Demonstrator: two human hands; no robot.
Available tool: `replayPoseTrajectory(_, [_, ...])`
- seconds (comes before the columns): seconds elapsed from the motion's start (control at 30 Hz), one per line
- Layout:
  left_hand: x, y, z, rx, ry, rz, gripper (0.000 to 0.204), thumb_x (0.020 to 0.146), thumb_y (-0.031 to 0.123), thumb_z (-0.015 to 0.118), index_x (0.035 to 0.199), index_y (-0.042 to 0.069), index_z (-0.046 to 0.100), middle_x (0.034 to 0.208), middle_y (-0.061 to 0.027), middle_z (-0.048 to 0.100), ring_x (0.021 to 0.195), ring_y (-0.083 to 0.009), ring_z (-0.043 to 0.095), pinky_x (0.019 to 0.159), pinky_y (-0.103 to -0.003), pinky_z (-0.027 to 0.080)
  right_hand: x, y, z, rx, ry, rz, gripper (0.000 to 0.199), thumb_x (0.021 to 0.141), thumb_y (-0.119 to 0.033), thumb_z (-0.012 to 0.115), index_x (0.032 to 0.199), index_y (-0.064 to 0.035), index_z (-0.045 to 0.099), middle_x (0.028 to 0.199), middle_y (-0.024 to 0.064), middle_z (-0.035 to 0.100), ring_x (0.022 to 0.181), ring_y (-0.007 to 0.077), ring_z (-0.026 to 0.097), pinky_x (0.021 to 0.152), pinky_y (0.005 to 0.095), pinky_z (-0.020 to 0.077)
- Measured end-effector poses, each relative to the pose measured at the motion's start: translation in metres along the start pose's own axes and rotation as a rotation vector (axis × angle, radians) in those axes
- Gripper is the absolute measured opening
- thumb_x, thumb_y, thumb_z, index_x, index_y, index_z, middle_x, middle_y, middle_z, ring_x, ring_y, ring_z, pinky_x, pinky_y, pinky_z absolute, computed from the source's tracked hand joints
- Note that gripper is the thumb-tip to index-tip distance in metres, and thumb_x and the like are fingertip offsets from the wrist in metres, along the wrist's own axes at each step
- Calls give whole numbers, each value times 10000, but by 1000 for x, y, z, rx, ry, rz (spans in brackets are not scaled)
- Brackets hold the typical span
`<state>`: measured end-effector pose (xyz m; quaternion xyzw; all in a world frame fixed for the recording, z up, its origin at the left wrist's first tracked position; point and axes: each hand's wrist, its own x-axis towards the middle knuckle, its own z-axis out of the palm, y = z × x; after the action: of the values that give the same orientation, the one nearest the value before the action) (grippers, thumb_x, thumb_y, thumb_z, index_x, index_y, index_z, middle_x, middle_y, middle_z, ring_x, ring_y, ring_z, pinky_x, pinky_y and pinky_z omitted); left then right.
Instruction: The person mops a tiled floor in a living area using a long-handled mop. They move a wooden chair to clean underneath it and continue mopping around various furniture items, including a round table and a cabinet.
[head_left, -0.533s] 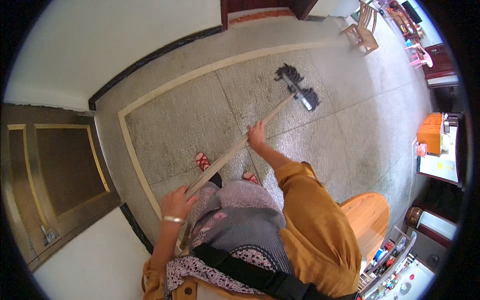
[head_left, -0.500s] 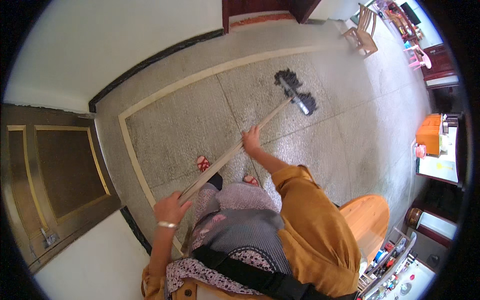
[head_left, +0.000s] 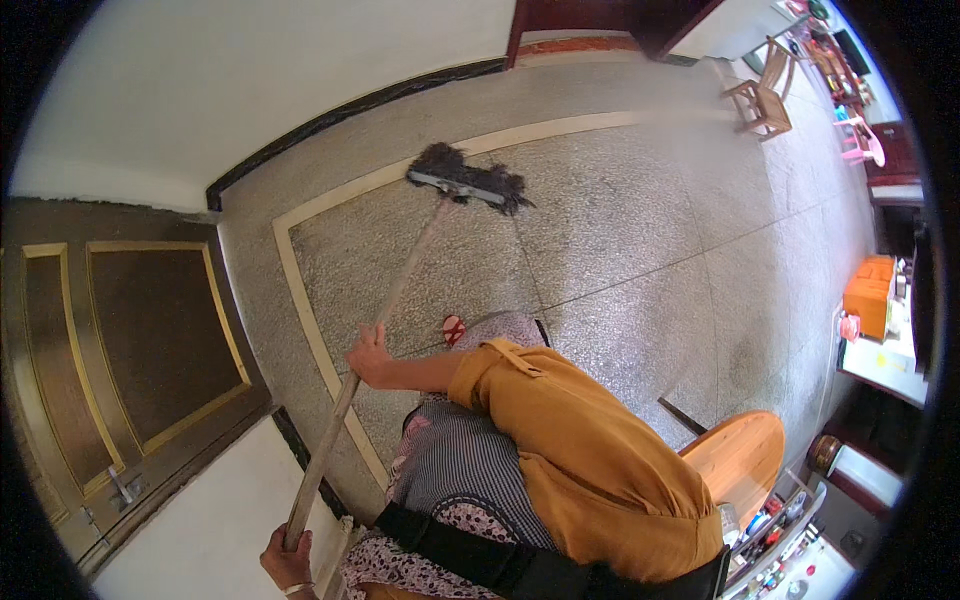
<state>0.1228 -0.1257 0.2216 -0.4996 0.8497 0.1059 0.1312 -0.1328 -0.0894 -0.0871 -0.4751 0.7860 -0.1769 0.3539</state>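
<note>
A mop (head_left: 413,262) with a long wooden handle slants from the lower left up to its dark shaggy head (head_left: 468,182), which lies on the speckled floor across the pale border stripe. My right hand (head_left: 370,356) grips the handle about midway, the arm stretched across my body. Low at the left, my left hand (head_left: 286,560) is closed round the upper end of the same handle, close to the white wall. One red sandal (head_left: 454,330) shows on the floor just right of the handle.
A dark wooden door (head_left: 165,345) with gold trim stands at the left. A round wooden table (head_left: 745,455) is at the lower right, beside a rack with small items (head_left: 785,520). Farther off are a wooden chair (head_left: 765,95), a pink chair (head_left: 858,140) and an orange cabinet (head_left: 870,297).
The mop head has swept left across the floor and turned. Both hands have moved left and down with the handle, which now stands steeper. My right arm reaches farther across my body.
</note>
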Motion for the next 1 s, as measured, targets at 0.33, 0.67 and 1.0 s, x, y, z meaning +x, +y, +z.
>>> replayPoseTrajectory(0.33, [27, 57, -8, -302, 249, -201, 271, 687, 127, 697, 865, -66, 628, 591, -55, 566, 519, -88, 488, 460, -245, 410, 91, 35, -31, -114, -30, -443, 189, 640, -184, 668, 761, -53, 604, 757, 122, 579, 825, 274, 549, 889, 460, 332])
replayPoseTrajectory(0.67, [67, 262, -37, -284, 236, -184, 291, 626, 91, 716, 856, -65, 631, 600, -65, 572, 544, -91, 480, 495, -225, 401, 80, 174, -159, 40, 29, -334, 149, 630, -118, 634, 769, -70, 613, 776, 134, 578, 822, 302, 542, 765, 423, 403])
replayPoseTrajectory(1.0, [186, 515, 9, -117, 182, 409, 392, 609, 318, 739, 844, 16, 655, 686, -154, 622, 572, -215, 609, 538, -289, 462, 13, 462, -346, -43, 585, -115, 172, 567, -173, 685, 661, -66, 590, 763, 131, 576, 800, 306, 544, 728, 424, 414])
